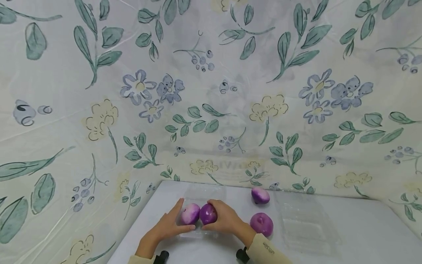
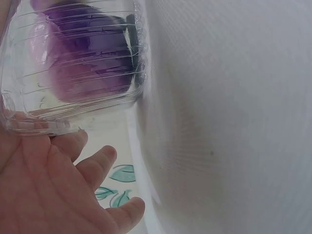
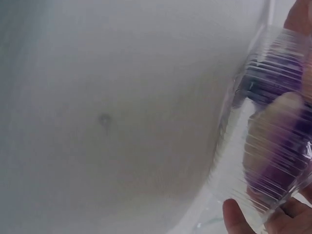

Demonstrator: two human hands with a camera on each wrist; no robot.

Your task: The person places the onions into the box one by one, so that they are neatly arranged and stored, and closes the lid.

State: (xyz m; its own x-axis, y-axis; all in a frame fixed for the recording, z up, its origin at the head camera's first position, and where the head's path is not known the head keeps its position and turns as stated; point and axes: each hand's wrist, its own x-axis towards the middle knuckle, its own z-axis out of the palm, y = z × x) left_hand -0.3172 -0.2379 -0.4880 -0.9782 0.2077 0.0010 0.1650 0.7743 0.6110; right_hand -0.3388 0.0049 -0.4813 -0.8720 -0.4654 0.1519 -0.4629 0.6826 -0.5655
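Observation:
In the head view, two purple onions sit side by side in a clear plastic container. My right hand grips the right-hand onion between thumb and fingers. Thumb and forefinger spread apart, my left hand rests at the container's left side, beside the paler onion. The left wrist view shows loosely extended fingers outside the ribbed plastic wall, with purple onion visible through it. Ribbed plastic partly covers the onions and right hand in the right wrist view.
Two more purple onions, one at the back and one nearer, lie right of my right hand. Further right is another clear plastic container. A white-covered table meets a floral curtain behind.

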